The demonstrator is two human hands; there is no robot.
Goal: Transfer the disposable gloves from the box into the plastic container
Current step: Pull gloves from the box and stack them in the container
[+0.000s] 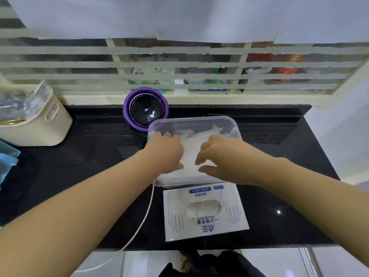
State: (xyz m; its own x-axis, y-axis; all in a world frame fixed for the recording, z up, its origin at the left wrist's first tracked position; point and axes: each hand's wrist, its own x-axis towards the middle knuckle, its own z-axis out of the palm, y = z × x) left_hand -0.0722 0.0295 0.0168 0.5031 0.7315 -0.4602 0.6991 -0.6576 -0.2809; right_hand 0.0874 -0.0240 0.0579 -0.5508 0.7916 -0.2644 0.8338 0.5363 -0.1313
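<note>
A clear plastic container (229,124) sits on the black counter and holds a pile of translucent white disposable gloves (191,140). My left hand (165,150) lies on the left part of the pile, fingers pointing into the container. My right hand (217,156) is over the right part, fingers bent down onto the gloves and thumb stretched toward the near wall. Whether either hand pinches a glove is hidden. The white glove box (203,210), printed in blue with hand outlines, lies flat just in front of the container, with gloves visible in its oval opening.
A purple round device (145,108) stands behind the container against the barred window ledge. A cream bin (40,124) with packets stands at the far left, blue plastic (8,158) beside it. A white cord (143,220) runs down past the counter's front edge.
</note>
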